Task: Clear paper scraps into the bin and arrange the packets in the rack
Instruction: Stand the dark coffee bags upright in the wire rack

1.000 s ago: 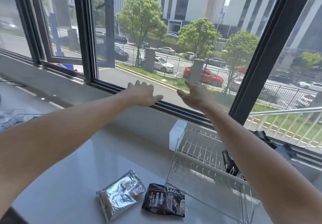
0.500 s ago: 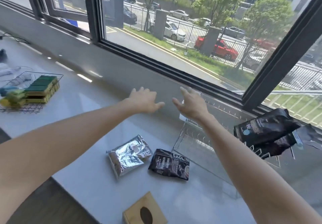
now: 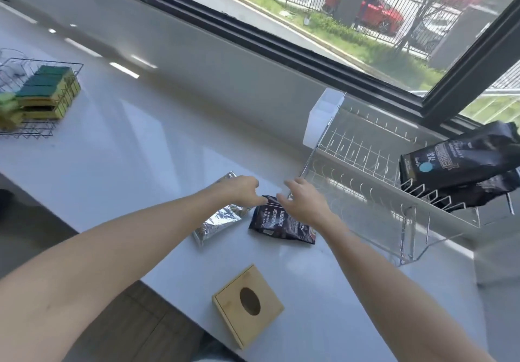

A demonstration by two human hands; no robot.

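Packets lying mid-frame on the white desk [image 3: 118,164], both hands hovering over them.

Nearest, a wooden box [image 3: 247,305] is sitting at lower centre. Beyond it, the left hand [image 3: 242,191] is hanging over the silver packet [image 3: 218,221], the right hand [image 3: 305,202] over the dark packet [image 3: 277,222], both grips released, fingers spread. Farther right, black bags [image 3: 461,164] are leaning in the wire rack [image 3: 365,148].

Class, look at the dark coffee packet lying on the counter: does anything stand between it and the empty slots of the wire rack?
Nothing visible does. The dark coffee packet lies just left of the wire rack, with bare counter between. The black bags fill only the rack's far right end.
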